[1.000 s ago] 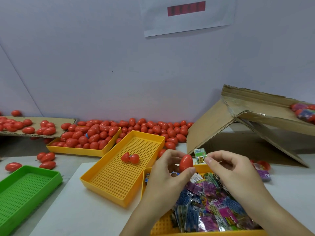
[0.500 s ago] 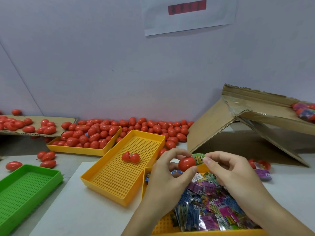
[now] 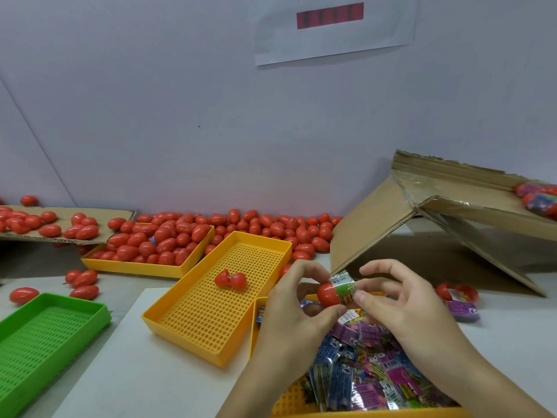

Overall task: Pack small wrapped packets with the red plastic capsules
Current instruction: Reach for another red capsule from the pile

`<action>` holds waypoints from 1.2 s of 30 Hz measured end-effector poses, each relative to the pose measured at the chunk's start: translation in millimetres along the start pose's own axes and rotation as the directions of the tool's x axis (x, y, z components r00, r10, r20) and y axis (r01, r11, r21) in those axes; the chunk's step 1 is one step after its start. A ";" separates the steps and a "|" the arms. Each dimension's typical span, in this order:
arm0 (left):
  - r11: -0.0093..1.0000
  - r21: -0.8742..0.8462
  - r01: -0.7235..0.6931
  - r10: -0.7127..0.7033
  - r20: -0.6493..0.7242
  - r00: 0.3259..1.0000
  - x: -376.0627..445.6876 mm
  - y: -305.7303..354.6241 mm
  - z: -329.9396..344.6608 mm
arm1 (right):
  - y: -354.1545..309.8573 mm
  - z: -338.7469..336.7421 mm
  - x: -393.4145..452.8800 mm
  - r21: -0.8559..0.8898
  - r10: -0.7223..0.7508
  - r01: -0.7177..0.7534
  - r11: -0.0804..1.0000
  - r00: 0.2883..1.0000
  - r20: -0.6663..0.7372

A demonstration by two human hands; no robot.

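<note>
While bare bench (image 3: 156,387) shows at the near edge, loose capsules (image 3: 256,227) crowd the far edge along the wall. Between lie a yellow tray (image 3: 168,310) holding an open capsule (image 3: 230,279), and a green tray (image 3: 18,360) at the left edge. Left hand (image 3: 297,315) pinches a red capsule half (image 3: 328,294) above the packet tray (image 3: 255,333); right hand (image 3: 404,309) pinches the green packet (image 3: 345,286) seated in it.

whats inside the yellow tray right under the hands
The yellow tray holds a heap of wrapped packets, blue, purple and pink. The hands cover part of it.
</note>
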State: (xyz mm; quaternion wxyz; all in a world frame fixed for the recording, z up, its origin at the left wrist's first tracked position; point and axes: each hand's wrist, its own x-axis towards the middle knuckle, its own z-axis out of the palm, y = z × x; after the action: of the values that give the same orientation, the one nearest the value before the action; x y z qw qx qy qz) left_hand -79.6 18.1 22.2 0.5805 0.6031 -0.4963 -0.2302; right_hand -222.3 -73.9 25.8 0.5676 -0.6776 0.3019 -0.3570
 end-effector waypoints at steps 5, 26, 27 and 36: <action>1.000 -0.022 -0.011 0.012 0.026 1.000 -0.4 0.8 -0.6 | 1.9 -0.1 0.1 0.136 0.009 -0.017 0.991 0.998 0.062; 0.999 -0.008 -0.038 0.039 0.092 0.995 -1.0 1.7 -2.8 | -1.3 -2.3 -1.5 -0.003 -0.022 0.022 1.000 1.000 0.021; 0.999 0.018 -0.047 0.045 0.095 0.994 -1.1 1.3 -2.3 | -0.8 -2.3 -1.1 -0.023 -0.019 0.019 1.000 1.000 0.009; 0.990 0.117 -0.079 0.069 0.086 0.994 -1.1 -0.4 -2.4 | 1.8 -1.4 -1.2 -0.050 -0.023 0.022 0.999 1.000 -0.019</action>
State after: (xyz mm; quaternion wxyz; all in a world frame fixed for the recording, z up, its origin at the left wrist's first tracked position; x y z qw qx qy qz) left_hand -77.9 20.1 22.0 0.5307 0.6081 -0.5546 -0.2027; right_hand -224.1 -74.1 24.0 0.5436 -0.6915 0.3084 -0.3622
